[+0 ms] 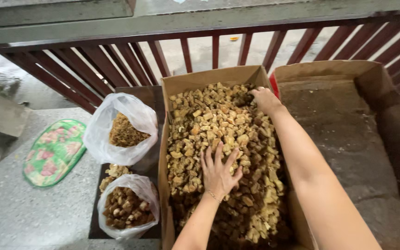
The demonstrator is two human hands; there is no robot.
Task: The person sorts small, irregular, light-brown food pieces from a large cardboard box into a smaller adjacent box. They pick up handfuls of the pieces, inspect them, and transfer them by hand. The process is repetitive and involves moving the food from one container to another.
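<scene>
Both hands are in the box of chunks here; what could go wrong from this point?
Chunks are heaped close to the box rim, so the right hand or left hand might push some over the edge. The open bags beside the box look slack and could tip if bumped.

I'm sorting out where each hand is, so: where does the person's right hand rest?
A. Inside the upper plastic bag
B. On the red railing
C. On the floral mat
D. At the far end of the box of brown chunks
D: the right hand lies on the chunks at the far end of the cardboard box, while the left hand is spread flat nearer the middle.
</scene>
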